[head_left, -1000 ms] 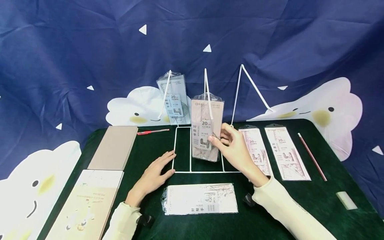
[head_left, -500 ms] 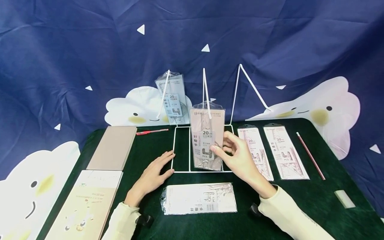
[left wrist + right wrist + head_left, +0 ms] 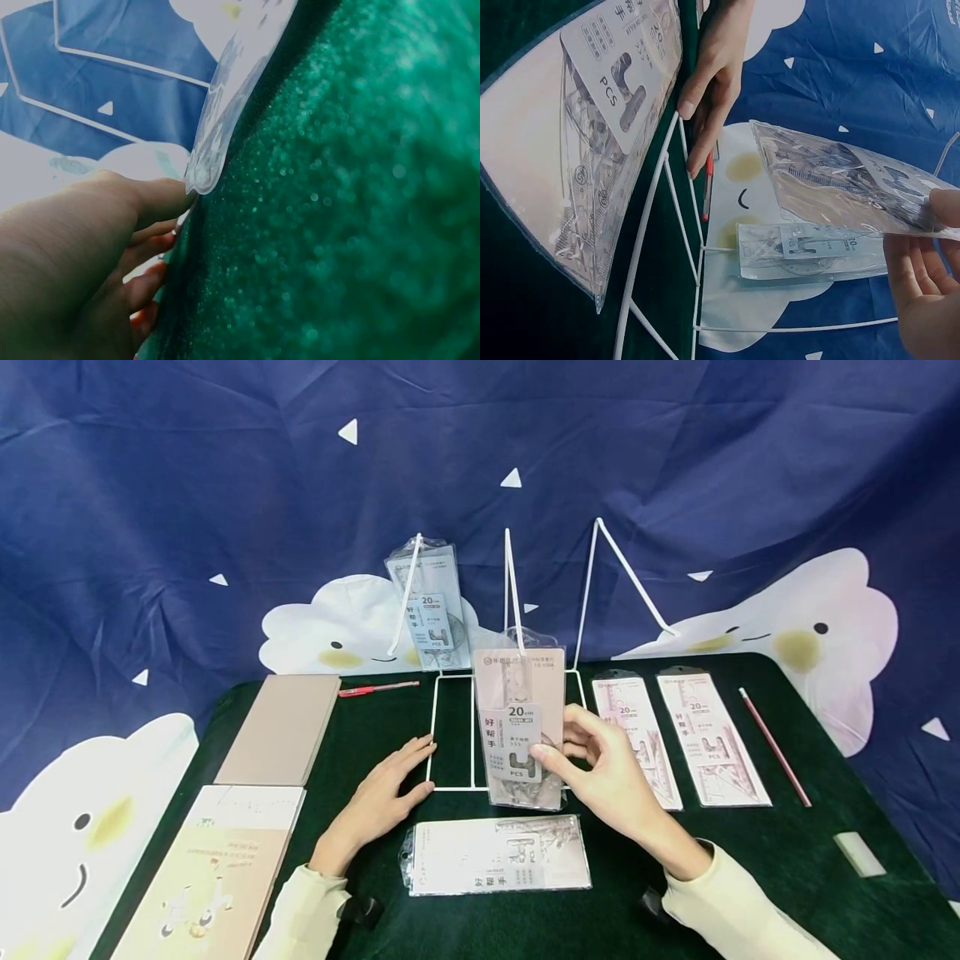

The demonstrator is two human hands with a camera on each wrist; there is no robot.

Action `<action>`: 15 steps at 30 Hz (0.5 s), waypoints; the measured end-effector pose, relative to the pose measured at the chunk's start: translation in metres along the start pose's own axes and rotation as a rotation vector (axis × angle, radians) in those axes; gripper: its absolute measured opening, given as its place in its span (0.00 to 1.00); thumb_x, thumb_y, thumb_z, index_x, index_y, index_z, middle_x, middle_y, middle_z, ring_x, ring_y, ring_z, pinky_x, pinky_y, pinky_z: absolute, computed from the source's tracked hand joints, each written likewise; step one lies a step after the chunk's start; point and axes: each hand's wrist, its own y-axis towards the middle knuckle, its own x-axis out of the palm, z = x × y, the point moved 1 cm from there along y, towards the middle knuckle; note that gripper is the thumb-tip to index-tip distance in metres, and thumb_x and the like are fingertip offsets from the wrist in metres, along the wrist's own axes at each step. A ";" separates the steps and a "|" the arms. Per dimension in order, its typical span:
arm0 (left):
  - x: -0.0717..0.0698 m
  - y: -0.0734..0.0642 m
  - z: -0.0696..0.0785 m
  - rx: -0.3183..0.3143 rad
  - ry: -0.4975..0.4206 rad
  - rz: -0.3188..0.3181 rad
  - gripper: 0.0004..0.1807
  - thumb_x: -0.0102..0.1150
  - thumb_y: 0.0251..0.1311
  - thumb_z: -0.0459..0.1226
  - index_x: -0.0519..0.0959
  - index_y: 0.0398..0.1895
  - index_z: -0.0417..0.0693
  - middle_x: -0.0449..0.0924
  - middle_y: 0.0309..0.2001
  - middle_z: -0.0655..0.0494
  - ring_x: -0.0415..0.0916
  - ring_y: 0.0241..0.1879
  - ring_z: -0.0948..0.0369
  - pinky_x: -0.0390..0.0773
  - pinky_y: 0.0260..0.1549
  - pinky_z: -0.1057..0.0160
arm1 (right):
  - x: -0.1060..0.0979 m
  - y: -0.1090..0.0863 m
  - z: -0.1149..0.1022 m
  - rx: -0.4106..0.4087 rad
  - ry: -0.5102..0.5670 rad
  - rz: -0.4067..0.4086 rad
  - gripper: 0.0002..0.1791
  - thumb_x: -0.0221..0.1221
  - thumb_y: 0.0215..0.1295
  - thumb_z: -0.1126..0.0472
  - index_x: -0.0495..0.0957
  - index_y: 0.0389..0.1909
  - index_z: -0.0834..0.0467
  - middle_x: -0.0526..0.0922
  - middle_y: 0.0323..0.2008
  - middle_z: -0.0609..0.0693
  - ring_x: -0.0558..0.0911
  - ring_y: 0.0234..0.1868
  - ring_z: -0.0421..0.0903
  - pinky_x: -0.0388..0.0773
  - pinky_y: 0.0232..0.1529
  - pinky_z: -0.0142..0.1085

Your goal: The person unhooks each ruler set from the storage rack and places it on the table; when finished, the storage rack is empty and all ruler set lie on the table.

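Observation:
My right hand (image 3: 611,768) pinches a pinkish-beige packaged ruler set (image 3: 521,685) by its lower right edge, thumb in front. The pack stands nearly upright over the white wire rack (image 3: 451,789), its clear top tab overlapping the front tip of the middle hook. In the right wrist view, fingers and thumb sit on either side of the pack (image 3: 817,180). My left hand (image 3: 378,793) lies with extended fingers on the rack's left base bar. A blue ruler set (image 3: 429,610) hangs on the left hook. Another pack (image 3: 498,856) lies flat in front of the rack.
Two pink ruler sets (image 3: 637,739) lie right of the rack, with a pencil (image 3: 775,746) and an eraser (image 3: 859,854) farther right. Two notebooks (image 3: 277,727) line the left side, near a red pen (image 3: 378,688). A blue curtain (image 3: 225,468) hangs behind.
The right hand has drawn the beige ruler set down and toward me, from along the middle hook to its front tip. The left hand stays on the rack base.

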 end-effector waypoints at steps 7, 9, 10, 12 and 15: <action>0.000 0.001 -0.001 -0.003 0.011 -0.010 0.34 0.60 0.75 0.46 0.65 0.80 0.50 0.57 0.82 0.52 0.51 0.81 0.49 0.53 0.76 0.37 | -0.003 -0.010 -0.009 -0.005 -0.024 -0.009 0.18 0.67 0.65 0.75 0.81 0.55 0.63 0.90 0.47 0.56 0.90 0.46 0.45 0.85 0.50 0.38; 0.000 0.000 -0.001 -0.003 0.010 -0.011 0.34 0.60 0.75 0.46 0.65 0.81 0.50 0.57 0.82 0.52 0.51 0.82 0.49 0.53 0.76 0.36 | -0.004 -0.013 -0.012 -0.009 -0.026 -0.017 0.19 0.67 0.65 0.75 0.81 0.55 0.62 0.90 0.48 0.56 0.89 0.47 0.46 0.85 0.50 0.37; 0.000 0.000 -0.001 -0.002 0.009 -0.011 0.34 0.60 0.75 0.46 0.64 0.81 0.50 0.57 0.82 0.52 0.51 0.82 0.49 0.53 0.76 0.36 | -0.005 -0.014 -0.013 -0.010 -0.027 -0.021 0.19 0.67 0.65 0.75 0.81 0.56 0.61 0.90 0.48 0.55 0.89 0.47 0.46 0.85 0.50 0.37; 0.000 0.000 -0.001 0.002 0.008 -0.008 0.34 0.60 0.75 0.46 0.64 0.81 0.50 0.57 0.82 0.52 0.51 0.82 0.48 0.54 0.76 0.36 | -0.006 -0.017 -0.016 -0.014 -0.023 -0.029 0.20 0.67 0.65 0.75 0.81 0.57 0.60 0.90 0.48 0.55 0.89 0.47 0.47 0.86 0.50 0.37; 0.000 0.000 -0.002 0.006 0.006 -0.003 0.34 0.60 0.75 0.46 0.65 0.81 0.50 0.57 0.82 0.52 0.51 0.81 0.48 0.54 0.75 0.35 | -0.007 -0.020 -0.019 -0.017 -0.019 -0.037 0.21 0.67 0.65 0.76 0.81 0.57 0.60 0.90 0.49 0.55 0.90 0.48 0.47 0.86 0.50 0.38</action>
